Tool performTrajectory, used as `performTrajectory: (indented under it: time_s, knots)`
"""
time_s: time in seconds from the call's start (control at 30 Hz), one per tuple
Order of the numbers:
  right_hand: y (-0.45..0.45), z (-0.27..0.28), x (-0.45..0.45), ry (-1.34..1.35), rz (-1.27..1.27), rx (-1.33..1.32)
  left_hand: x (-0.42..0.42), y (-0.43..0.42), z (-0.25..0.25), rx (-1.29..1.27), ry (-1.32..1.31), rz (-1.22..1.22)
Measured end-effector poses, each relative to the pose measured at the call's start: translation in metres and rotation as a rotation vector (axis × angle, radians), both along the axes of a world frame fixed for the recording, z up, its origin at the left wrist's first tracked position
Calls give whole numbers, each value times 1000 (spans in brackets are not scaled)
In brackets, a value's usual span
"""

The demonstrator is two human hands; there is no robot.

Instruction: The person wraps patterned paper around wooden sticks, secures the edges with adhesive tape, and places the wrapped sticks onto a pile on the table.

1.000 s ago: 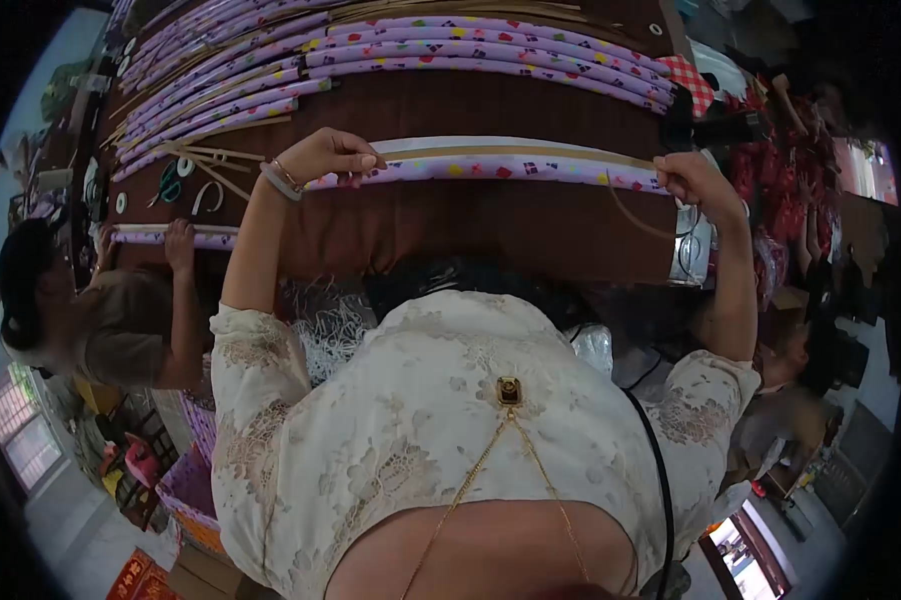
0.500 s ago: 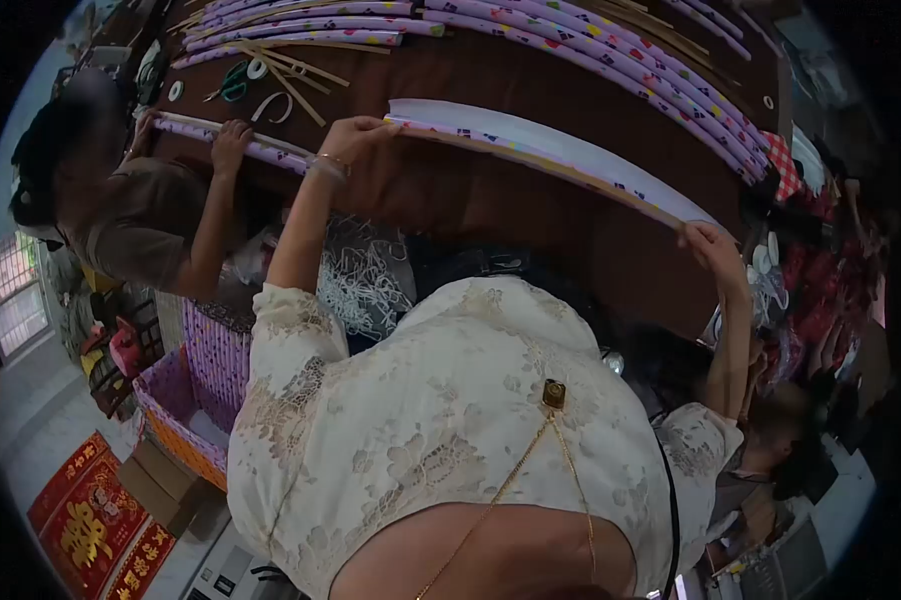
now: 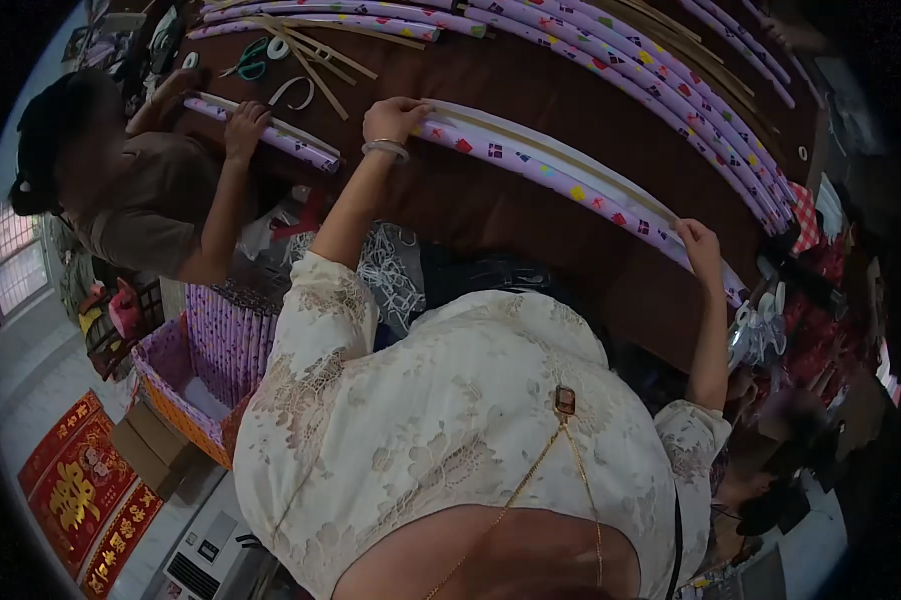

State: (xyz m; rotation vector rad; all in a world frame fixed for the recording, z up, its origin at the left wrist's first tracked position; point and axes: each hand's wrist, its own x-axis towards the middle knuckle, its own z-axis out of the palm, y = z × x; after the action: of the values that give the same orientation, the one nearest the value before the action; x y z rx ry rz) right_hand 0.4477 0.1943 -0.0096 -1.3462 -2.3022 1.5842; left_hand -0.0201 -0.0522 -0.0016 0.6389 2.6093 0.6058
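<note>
A long lilac sheet of printed wrapping paper lies across the brown table in front of me, its patterned side towards me and a white face behind. A narrow tan strip runs lengthwise along it. My left hand pinches the paper's left end with bent fingers. Near the right end, my right hand grips the edge between thumb and fingers; the paper's tip sticks out past it. How the strip sits under my fingers is hidden.
At left, a co-worker's hands hold a shorter lilac roll. Finished-looking lilac rolls lie at the back. Scissors, loose tan strips and a white tape ring are at back left. A lilac-lined basket stands below left.
The paper has turned from showing mostly its white face to showing its patterned side at the front. Both my hands have shifted slightly, the left one to the right and upward.
</note>
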Motion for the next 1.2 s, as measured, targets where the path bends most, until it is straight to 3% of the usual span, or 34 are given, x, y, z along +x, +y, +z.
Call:
performTrajectory:
  time_s: [1.2]
  knots:
    - [-7, -1, -5, -139, -91, -39, -4, 14, -2, -133, -19, 20]
